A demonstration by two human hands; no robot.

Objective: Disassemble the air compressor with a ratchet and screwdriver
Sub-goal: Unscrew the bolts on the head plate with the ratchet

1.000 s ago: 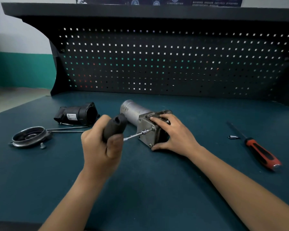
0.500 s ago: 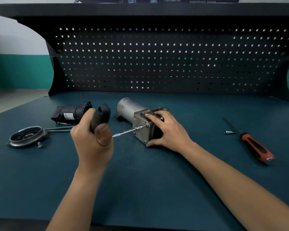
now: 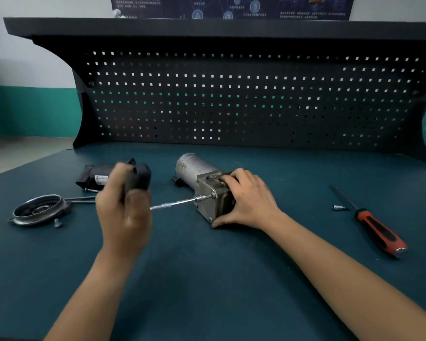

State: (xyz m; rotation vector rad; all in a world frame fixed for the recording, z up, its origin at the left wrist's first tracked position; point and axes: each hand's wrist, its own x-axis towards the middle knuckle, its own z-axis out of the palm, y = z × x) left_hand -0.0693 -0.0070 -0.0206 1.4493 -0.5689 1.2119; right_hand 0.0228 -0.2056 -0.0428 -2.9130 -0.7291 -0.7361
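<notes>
- Head view: silver cylindrical air compressor with a grey metal end block lies near the middle of the dark teal table.
- Right hand grasps the end block, fingers curled over its top.
- Left hand, blurred, is clenched around the black-handled ratchet, whose chrome extension meets a bolt on the block's face.
- Red-and-black screwdriver lies well off to the right, untouched.

The left hand has swung the ratchet handle to the left, away from the compressor. More of the shiny bar shows now (the hand looks blurry), and the handle covers the end of the black part.
</notes>
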